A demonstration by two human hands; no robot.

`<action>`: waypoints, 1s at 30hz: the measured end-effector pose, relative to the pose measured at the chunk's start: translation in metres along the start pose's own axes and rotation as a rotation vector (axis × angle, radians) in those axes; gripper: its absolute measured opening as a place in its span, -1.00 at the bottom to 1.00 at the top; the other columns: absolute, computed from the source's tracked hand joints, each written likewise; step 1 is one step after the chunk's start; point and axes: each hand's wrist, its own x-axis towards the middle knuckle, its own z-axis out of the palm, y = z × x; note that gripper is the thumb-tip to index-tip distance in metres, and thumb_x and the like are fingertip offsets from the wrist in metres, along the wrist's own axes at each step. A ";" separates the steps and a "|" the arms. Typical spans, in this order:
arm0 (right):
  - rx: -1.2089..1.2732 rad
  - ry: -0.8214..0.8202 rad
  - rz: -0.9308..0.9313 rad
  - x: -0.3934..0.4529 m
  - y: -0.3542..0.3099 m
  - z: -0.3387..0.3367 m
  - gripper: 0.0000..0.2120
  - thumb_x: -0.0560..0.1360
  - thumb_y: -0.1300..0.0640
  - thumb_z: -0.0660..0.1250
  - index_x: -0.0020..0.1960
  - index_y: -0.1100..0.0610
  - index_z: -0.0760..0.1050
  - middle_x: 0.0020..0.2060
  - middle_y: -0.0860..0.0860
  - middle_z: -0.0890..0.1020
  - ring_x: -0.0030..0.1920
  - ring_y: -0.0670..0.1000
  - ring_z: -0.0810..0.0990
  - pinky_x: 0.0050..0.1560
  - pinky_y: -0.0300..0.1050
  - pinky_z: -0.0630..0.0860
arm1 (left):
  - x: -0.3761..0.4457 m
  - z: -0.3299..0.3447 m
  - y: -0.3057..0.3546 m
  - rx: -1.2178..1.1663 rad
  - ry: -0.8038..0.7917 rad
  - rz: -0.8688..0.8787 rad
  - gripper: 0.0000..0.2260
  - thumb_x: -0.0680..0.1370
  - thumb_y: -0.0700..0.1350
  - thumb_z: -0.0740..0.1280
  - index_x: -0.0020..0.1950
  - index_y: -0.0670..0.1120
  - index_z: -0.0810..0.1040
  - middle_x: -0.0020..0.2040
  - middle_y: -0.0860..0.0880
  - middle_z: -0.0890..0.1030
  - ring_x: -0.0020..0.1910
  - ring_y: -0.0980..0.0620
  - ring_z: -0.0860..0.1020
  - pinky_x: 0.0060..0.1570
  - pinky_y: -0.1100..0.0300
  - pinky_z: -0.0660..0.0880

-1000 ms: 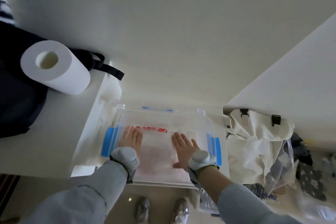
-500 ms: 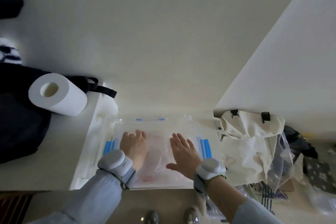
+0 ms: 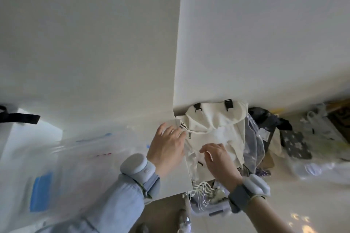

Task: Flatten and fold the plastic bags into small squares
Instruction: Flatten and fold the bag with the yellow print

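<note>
A large clear plastic bag [image 3: 79, 159] with blue strips [image 3: 40, 192] and small red print lies flat on the white table [image 3: 170, 181] at the left; neither hand touches it. My left hand [image 3: 166, 147] hovers over the table's right edge, fingers apart, its fingertips at the zipper of a cream backpack [image 3: 217, 125]. My right hand [image 3: 217, 159] rests on the backpack's front with fingers bent down onto the fabric; whether it pinches anything is unclear. Another crumpled clear plastic bag [image 3: 253, 138] hangs beside the backpack on its right.
The backpack leans against a white wall corner [image 3: 176, 62]. Below it stands a bin with white cords [image 3: 202, 193]. A dark bag [image 3: 265, 117], a grey starred cloth [image 3: 295, 145] and other clutter lie on the floor at the right. A black strap [image 3: 19, 118] shows at the far left.
The view has swung right. Both hands left the flat clear bag and moved right onto the cream backpack. The paper roll is out of view.
</note>
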 end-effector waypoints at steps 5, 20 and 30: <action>0.066 -0.101 0.274 0.003 0.073 0.034 -0.70 0.49 0.36 0.12 0.07 0.22 0.57 0.08 0.12 0.61 0.14 0.13 0.46 0.14 -0.16 0.33 | 0.013 0.029 0.037 0.032 -0.268 -0.053 -0.63 0.52 -0.12 0.14 0.30 -0.11 0.47 0.30 -0.08 0.51 0.35 0.00 0.40 0.44 -0.01 0.07; 0.414 -0.682 0.435 0.076 0.169 0.203 -0.54 0.48 0.36 0.18 0.35 0.09 0.36 0.07 0.03 0.54 -0.16 -0.05 0.47 -0.09 -0.29 0.37 | 0.063 0.167 0.047 0.098 -0.815 -0.198 -0.55 0.62 -0.06 0.03 0.50 -0.07 0.08 0.53 -0.13 0.08 0.52 -0.17 -0.08 0.43 -0.17 -0.27; 0.710 -0.192 0.342 0.075 0.118 0.116 -0.83 0.47 0.38 0.26 -0.15 0.19 0.59 -0.50 -0.20 0.60 -0.43 -0.36 0.51 -0.24 -0.34 0.43 | 0.070 0.129 0.065 -0.075 -0.617 -0.307 -0.44 0.61 -0.15 0.04 0.52 -0.06 -0.19 0.55 -0.07 -0.13 0.52 -0.09 -0.19 0.42 -0.07 -0.29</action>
